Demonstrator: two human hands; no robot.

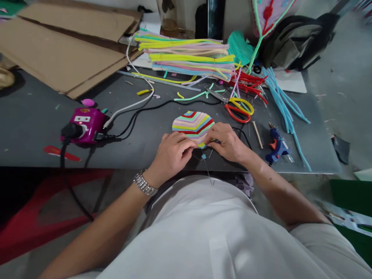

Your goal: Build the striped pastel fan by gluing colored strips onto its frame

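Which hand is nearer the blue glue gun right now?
Right. The right hand is just left of the blue glue gun in view, not touching it. The left hand is farther away, on the right hand's far side, and both hands are on the striped disc.

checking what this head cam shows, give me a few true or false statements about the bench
1. The left hand and right hand both touch the striped disc. True.
2. The right hand has the metal-band wristwatch at its wrist. False: the watch is at the left hand's wrist.
3. A blue hot glue gun lies on the table to the right of the right hand. True.
4. The right hand holds the red-handled scissors. False: they lie on the table beyond the hands, and neither hand holds them.
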